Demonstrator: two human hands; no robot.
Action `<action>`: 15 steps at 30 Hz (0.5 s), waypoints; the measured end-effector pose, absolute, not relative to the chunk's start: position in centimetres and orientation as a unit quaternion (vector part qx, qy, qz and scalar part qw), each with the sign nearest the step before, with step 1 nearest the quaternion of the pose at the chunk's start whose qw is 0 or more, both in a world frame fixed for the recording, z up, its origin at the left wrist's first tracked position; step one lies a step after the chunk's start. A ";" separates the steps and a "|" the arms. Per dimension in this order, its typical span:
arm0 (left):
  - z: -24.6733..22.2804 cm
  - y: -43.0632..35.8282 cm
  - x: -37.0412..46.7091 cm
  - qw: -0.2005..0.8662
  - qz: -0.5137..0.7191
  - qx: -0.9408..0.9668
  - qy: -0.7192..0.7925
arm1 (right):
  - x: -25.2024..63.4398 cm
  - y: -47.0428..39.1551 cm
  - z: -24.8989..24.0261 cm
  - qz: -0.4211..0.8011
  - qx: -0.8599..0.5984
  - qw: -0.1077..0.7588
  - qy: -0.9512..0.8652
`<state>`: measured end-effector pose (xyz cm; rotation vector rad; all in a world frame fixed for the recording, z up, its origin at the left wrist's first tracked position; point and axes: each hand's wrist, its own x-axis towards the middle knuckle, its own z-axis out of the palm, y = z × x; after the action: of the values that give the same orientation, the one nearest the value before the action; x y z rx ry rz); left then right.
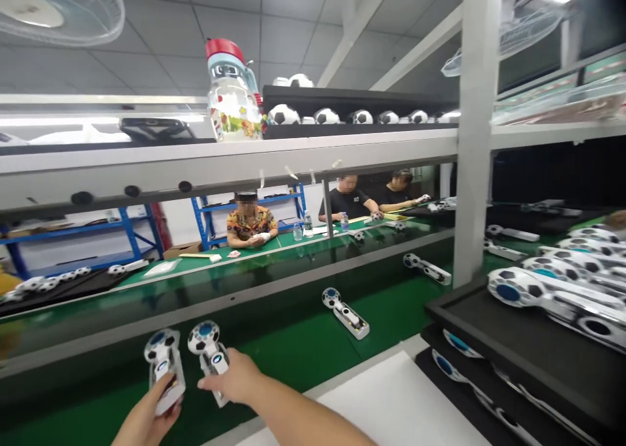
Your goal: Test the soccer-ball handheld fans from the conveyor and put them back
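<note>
At the near left of the green conveyor belt, my left hand (pixel 151 410) is closed around the lower body of a white football-headed device (pixel 162 345). Its round head bears black patches and a blue disc and points away from me. Just to the right, my right hand (pixel 237 377) grips a second football-headed device (pixel 204 337) by the side of its handle, thumb across the lower part. The two devices stay apart, side by side. A third such device (pixel 348 315) lies untouched on the belt, its handle showing inner parts.
Stacked black trays (pixel 469 322) with more devices stand at the right, beside a white sheet (pixel 391 400). A grey post (pixel 474 133) and overhead shelf (pixel 342 147) frame the belt (pixel 288 355). A water jug (pixel 232 97) sits above. Several people work across the line.
</note>
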<state>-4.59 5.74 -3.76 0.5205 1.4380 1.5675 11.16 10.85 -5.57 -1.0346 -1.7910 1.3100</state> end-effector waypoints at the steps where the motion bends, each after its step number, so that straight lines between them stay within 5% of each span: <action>1: -2.6 5.1 -2.9 0.478 0.658 0.196 0.548 | 12.9 9.9 -5.0 0.519 -0.412 0.363 -0.655; 7: 3.2 1.0 7.4 0.502 0.677 0.306 0.442 | 23.5 3.0 1.3 0.734 -0.242 0.448 -0.450; 15: 4.4 -2.5 16.7 0.631 0.627 0.207 0.406 | 31.9 -2.3 3.3 0.715 -0.261 0.509 -0.402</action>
<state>16.67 -2.49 4.40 0.4743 0.9299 1.4363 31.89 -2.29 3.30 -0.6282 -0.9693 1.7217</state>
